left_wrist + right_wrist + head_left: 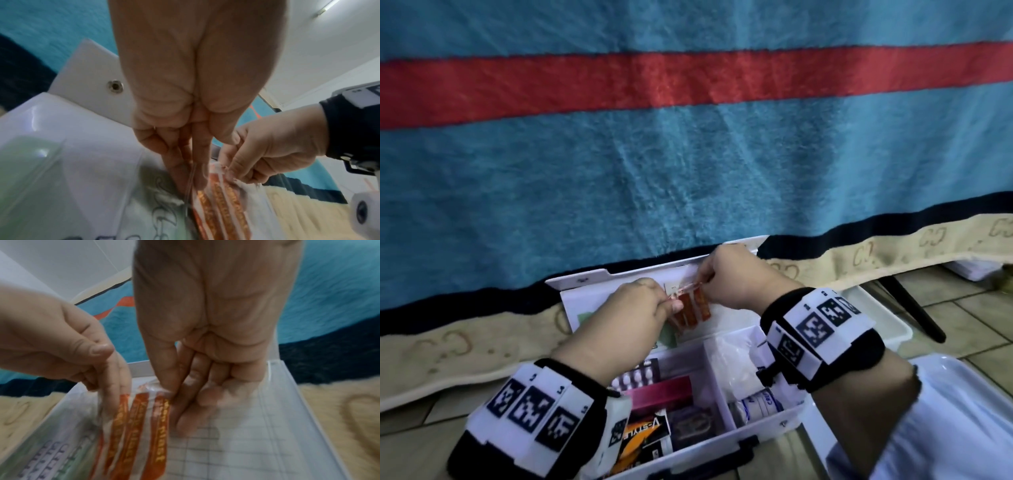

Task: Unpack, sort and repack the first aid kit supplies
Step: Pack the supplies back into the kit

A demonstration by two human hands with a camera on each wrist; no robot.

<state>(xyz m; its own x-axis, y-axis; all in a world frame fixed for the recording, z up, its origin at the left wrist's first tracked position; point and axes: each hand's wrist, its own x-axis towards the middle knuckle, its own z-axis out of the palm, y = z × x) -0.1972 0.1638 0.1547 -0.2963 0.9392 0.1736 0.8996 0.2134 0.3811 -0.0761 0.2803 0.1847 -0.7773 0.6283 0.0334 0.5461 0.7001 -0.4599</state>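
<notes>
A white first aid box (753, 442) lies open on the floor, its lid (585, 277) leaning on the blanket behind. Both hands hold a clear packet of orange plaster strips (690, 310) (222, 203) (139, 418) above the open lid. My left hand (633, 308) (185, 162) pinches the packet's left top edge. My right hand (732, 277) (185, 394) pinches its right top edge between thumb and fingers. Inside the box lie a blister pack of pills (637, 375), a maroon carton (661, 394), a black-and-orange packet (643, 442), a bagged white item (736, 359) and bandage rolls (756, 404).
A blue blanket with a red stripe (688, 137) hangs right behind the box, with a beige patterned hem (893, 253). A white tray (887, 325) sits to the right on the tiled floor, beside a black leg (914, 308). A printed chart (236, 443) lines the lid.
</notes>
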